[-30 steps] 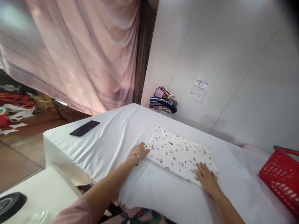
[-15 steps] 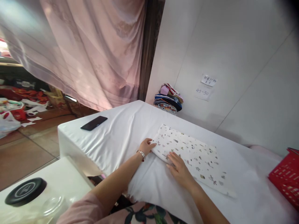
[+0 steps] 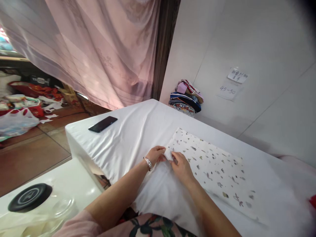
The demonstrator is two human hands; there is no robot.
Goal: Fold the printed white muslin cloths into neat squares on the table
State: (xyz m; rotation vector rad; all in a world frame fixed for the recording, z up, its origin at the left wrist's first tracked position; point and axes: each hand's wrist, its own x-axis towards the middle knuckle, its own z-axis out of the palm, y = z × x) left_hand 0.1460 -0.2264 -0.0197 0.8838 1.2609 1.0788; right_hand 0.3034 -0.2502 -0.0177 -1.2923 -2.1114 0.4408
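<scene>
A white printed cloth (image 3: 212,164) with small leaf-like and other motifs lies folded flat on the white-covered table (image 3: 128,141). At its near left corner, my left hand (image 3: 156,156), with a bracelet on the wrist, pinches the edge between thumb and fingers. My right hand (image 3: 182,168) is just beside it, its fingers curled and closed on the same corner, which is lifted slightly and shows a plain white side. Most of the cloth stretches away to the right of both hands. Some fingertips are hidden under the fabric.
A black phone (image 3: 103,124) lies at the table's left. A stack of folded clothes (image 3: 185,98) stands by the wall, below paper notes (image 3: 232,84). At lower left, a side table holds a black round lid (image 3: 30,197) and a clear container. A red basket (image 3: 313,201) barely shows at right.
My right hand has moved left from the cloth's near edge to the corner, where it now pinches beside my left hand. The corner is lifted. The view has shifted somewhat to the left.
</scene>
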